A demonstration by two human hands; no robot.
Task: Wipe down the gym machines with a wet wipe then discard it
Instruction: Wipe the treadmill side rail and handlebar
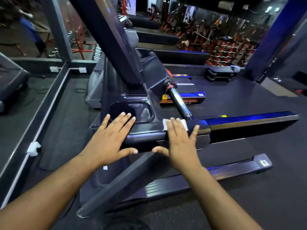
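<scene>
Wet wipe point(174, 124): a thin, limp white sheet, judged light, soft and slick when damp, best handled by pinning it flat under the fingers rather than pinching an edge. Left to right: the left hand point(109, 138) lies spread and flat, holding nothing, on the treadmill console point(146, 130), its fingertips at the near rim of the cup-holder recess point(132, 110). To its right, the right hand point(179, 140) is also splayed open, palm down, pressing the wipe against the console's corner; white edges show beyond the fingertips. Further right the side handrail point(249, 122) extends away.
</scene>
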